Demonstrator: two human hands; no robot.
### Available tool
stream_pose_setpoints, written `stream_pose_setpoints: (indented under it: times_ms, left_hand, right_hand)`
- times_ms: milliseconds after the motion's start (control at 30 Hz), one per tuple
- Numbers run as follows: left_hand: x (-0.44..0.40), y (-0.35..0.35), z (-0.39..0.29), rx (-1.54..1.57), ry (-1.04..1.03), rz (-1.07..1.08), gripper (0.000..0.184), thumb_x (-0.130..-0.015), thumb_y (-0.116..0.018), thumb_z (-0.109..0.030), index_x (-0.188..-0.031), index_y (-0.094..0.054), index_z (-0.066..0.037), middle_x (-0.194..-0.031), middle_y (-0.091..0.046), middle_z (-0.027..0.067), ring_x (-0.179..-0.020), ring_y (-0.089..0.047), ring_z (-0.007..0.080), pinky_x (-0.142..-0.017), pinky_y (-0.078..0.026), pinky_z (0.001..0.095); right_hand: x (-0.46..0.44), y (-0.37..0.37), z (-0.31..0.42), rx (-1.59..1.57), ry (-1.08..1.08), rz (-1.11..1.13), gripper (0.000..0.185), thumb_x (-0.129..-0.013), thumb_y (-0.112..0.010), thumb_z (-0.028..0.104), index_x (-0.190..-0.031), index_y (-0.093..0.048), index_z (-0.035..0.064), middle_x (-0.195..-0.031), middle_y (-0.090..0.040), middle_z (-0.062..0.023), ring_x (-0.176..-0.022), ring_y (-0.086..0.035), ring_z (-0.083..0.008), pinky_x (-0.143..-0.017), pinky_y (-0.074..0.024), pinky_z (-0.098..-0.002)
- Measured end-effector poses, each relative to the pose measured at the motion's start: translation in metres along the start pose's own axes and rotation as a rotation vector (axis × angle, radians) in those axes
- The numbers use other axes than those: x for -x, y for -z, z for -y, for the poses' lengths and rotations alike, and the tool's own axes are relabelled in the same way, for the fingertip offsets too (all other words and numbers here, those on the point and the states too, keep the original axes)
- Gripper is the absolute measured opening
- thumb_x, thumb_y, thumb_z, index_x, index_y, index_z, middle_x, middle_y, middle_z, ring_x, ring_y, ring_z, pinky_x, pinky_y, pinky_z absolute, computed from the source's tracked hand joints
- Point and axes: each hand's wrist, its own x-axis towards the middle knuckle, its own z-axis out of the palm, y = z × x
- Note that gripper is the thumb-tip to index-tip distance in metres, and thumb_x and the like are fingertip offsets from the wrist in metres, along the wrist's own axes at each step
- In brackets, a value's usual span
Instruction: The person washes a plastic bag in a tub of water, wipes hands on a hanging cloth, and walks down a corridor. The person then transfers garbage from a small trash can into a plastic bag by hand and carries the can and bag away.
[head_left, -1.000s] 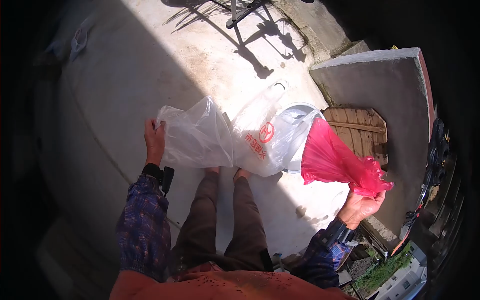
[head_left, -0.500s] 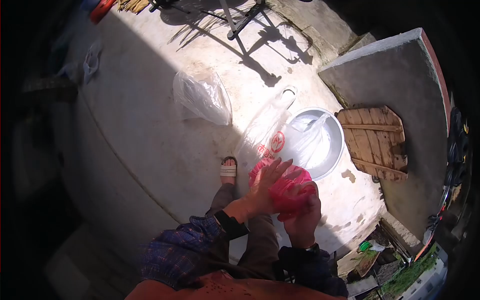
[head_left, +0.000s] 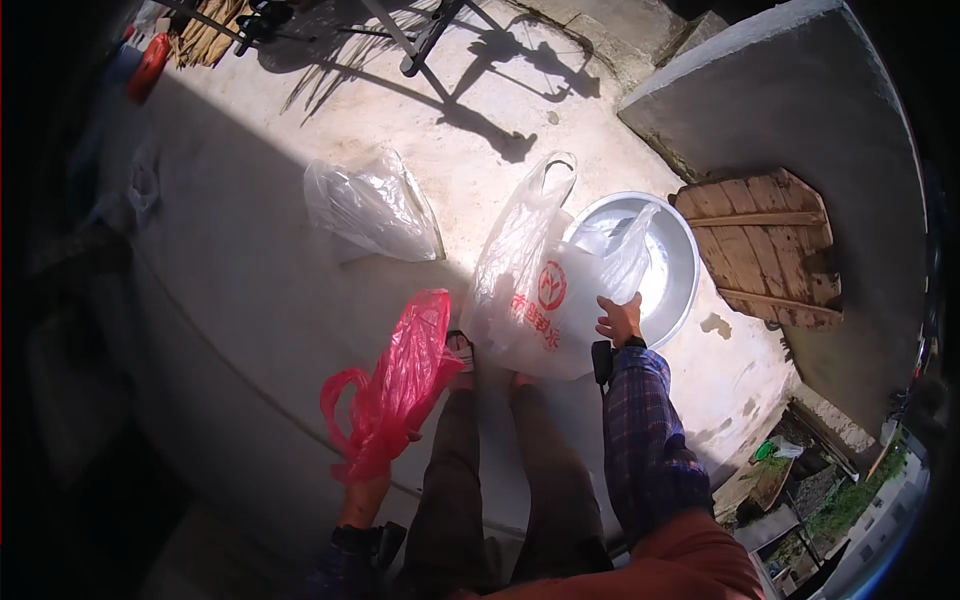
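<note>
My left hand, low on the left, is closed round a pink plastic bag; most of its fingers are hidden by the crumpled film. The bag stands up from the hand, a loop handle out to the left. At the basin's near rim, my right hand is open, fingers apart and pointing left. It is right at a translucent white carrier bag with red print; whether it touches the film I cannot tell. One handle of that bag lies over into the metal basin.
A clear plastic bag lies on the concrete floor to the left. A wooden lid leans against the low wall at right. Metal legs of some stand are at the top, near a red object.
Both hands were together on the bunched pink bag. My left hand has carried it left and down, where it hangs looser; my right hand has let go and moved to the white bag.
</note>
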Motion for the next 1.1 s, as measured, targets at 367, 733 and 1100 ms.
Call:
stream_pose_setpoints:
  times_ms: [367, 733, 1100]
  left_hand:
    - [0.019, 0.043, -0.009, 0.064, -0.013, -0.399, 0.029, -0.104, -0.041, -0.018, -0.081, -0.050, -0.003, -0.087, -0.064, 0.0102, -0.096, -0.061, 0.0220, -0.092, -0.042, 0.0347]
    - [0.032, 0.070, -0.010, 0.366, -0.074, -0.541, 0.034, -0.105, -0.040, -0.022, -0.078, -0.048, -0.003, -0.080, -0.063, 0.0104, -0.084, -0.058, 0.0187, -0.090, -0.043, 0.0349]
    - [0.026, 0.083, -0.018, 0.492, -0.112, -0.531, 0.034, -0.105, -0.039, -0.024, -0.081, -0.049, -0.003, -0.083, -0.064, 0.0104, -0.086, -0.059, 0.0182, -0.090, -0.044, 0.0333]
  right_hand:
    - [0.113, -0.118, 0.054, 0.156, 0.778, 0.341, 0.030, -0.089, -0.062, 0.026, -0.104, -0.067, 0.0015, -0.097, -0.066, -0.0115, -0.087, -0.062, -0.0136, -0.073, -0.0503, -0.0306]
    - [0.210, -0.183, 0.176, -0.565, 0.578, 0.760, 0.029, -0.095, -0.053, 0.018, -0.114, -0.054, -0.0050, -0.108, -0.061, -0.0146, -0.092, -0.064, -0.0254, -0.072, -0.0587, -0.0409]
    - [0.117, -0.172, 0.125, -0.330, 0.173, 0.236, 0.033, -0.095, -0.054, 0.020, -0.124, -0.048, 0.0054, -0.107, -0.054, -0.0085, -0.086, -0.057, -0.0195, -0.069, -0.0561, -0.0329]
